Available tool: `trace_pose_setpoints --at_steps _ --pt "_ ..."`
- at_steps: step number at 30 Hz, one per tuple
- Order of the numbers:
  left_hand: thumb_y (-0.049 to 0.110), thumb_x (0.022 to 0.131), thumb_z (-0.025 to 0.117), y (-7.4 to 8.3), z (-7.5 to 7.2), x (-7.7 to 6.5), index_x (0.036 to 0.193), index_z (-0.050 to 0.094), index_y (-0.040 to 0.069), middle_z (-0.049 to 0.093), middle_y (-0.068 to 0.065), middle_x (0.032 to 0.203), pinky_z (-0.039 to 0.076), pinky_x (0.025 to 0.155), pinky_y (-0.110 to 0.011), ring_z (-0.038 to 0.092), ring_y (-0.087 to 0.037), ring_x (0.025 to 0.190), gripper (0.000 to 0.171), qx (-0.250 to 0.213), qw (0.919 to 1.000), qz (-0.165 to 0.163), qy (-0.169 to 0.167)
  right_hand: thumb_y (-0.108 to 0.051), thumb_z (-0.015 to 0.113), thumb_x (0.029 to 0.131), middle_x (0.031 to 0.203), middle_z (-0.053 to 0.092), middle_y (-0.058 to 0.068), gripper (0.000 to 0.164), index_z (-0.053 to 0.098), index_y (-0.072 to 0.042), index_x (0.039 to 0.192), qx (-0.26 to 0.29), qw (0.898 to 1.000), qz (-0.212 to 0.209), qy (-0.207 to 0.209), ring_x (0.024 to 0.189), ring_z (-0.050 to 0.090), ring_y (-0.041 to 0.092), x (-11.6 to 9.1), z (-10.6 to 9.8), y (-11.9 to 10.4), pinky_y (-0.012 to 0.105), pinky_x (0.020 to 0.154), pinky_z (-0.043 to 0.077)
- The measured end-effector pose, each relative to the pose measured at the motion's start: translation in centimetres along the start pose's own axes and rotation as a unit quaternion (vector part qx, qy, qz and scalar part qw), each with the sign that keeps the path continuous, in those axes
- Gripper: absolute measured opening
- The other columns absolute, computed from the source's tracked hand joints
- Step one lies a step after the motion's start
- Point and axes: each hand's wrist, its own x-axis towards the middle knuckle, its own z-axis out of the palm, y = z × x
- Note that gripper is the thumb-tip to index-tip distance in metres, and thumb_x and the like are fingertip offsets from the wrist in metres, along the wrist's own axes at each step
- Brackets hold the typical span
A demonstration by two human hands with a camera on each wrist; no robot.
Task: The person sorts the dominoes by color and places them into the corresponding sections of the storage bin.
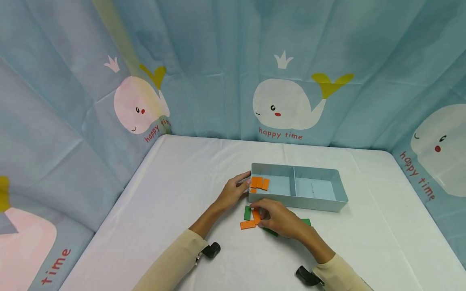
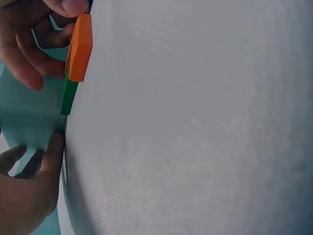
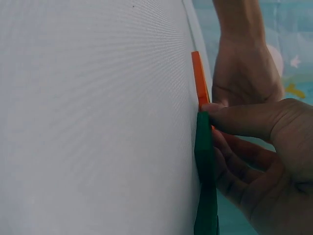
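Note:
A light blue two-compartment box (image 1: pixel 298 201) stands on the table. My left hand (image 1: pixel 233 190) rests against its left end with fingers extended. In front of the box, my right hand (image 1: pixel 282 218) pinches an orange block (image 1: pixel 256 216) between thumb and fingers, low over the table. Beside that block lie a green block (image 1: pixel 247 213) and another orange block (image 1: pixel 248 224). A dark green block (image 1: pixel 271 232) shows partly under the right hand, and a green block (image 1: pixel 306 222) sticks out behind it. Several orange blocks (image 1: pixel 259 182) lie at the left of the box's left compartment.
A white cloth covers the table (image 1: pixel 204 161), and blue curtains (image 1: pixel 218 105) printed with whales hang around its back and sides. Black wrist cameras (image 1: pixel 212 250) sit at both sleeves. The box's divider (image 1: pixel 292 182) separates its two compartments.

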Motion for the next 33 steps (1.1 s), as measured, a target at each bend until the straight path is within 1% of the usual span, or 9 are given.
trace_pose_setpoints --at_steps 8,13,16,23,29,33 --pt "0.022 0.113 0.053 0.3 0.1 0.0 0.163 0.040 0.003 0.039 -0.017 0.168 0.050 0.115 -0.051 0.048 -0.038 0.148 0.054 -0.006 1.0000 0.001 0.001 -0.004 0.086 0.088 0.124 0.070 0.002 0.052 0.067 -0.006 0.137 0.004 1.000 -0.011 0.002 0.093 0.063 0.013 -0.1 -0.1 0.1 0.024 0.078 0.058" --pt "0.023 0.113 0.053 0.1 0.0 0.0 0.162 0.042 0.004 0.041 -0.015 0.167 0.048 0.118 -0.052 0.048 -0.036 0.149 0.054 0.004 1.0000 0.001 0.007 -0.007 0.086 0.089 0.123 0.070 0.001 0.053 0.067 -0.008 0.139 0.005 1.000 -0.008 0.001 0.093 0.063 0.012 -0.2 -0.1 0.0 0.024 0.080 0.058" --pt "0.023 0.113 0.053 0.1 -0.1 0.0 0.162 0.041 0.004 0.042 -0.016 0.167 0.047 0.118 -0.052 0.048 -0.036 0.149 0.054 0.003 1.0000 0.003 0.006 -0.009 0.086 0.090 0.124 0.070 -0.001 0.054 0.067 -0.009 0.140 0.007 1.000 -0.001 0.000 0.095 0.064 0.012 -0.3 -0.2 -0.1 0.025 0.082 0.058" --pt "0.023 0.113 0.054 -0.1 -0.1 0.0 0.163 0.041 0.004 0.041 -0.014 0.168 0.048 0.118 -0.050 0.048 -0.035 0.149 0.055 0.002 1.0000 0.002 0.002 -0.009 0.084 0.091 0.128 0.070 0.000 0.053 0.066 -0.009 0.141 0.014 1.000 0.000 0.006 0.102 0.068 0.015 -0.7 -0.5 -0.3 0.029 0.087 0.060" --pt "0.023 0.113 0.054 0.0 -0.1 -0.1 0.162 0.042 0.005 0.042 -0.014 0.167 0.049 0.117 -0.051 0.049 -0.035 0.148 0.054 0.000 1.0000 0.001 0.004 -0.009 0.084 0.092 0.131 0.069 0.001 0.055 0.064 -0.008 0.143 0.031 0.999 0.003 0.010 0.106 0.069 0.020 -1.0 -0.9 -0.7 0.028 0.085 0.061" --pt "0.024 0.113 0.053 0.0 0.0 0.0 0.162 0.041 0.005 0.041 -0.014 0.167 0.049 0.117 -0.050 0.049 -0.035 0.148 0.054 -0.001 1.0000 0.002 0.004 -0.006 0.082 0.093 0.130 0.070 0.002 0.054 0.064 -0.006 0.144 0.032 0.999 -0.002 0.021 0.108 0.070 0.022 -1.1 -1.2 -1.1 0.028 0.085 0.062"
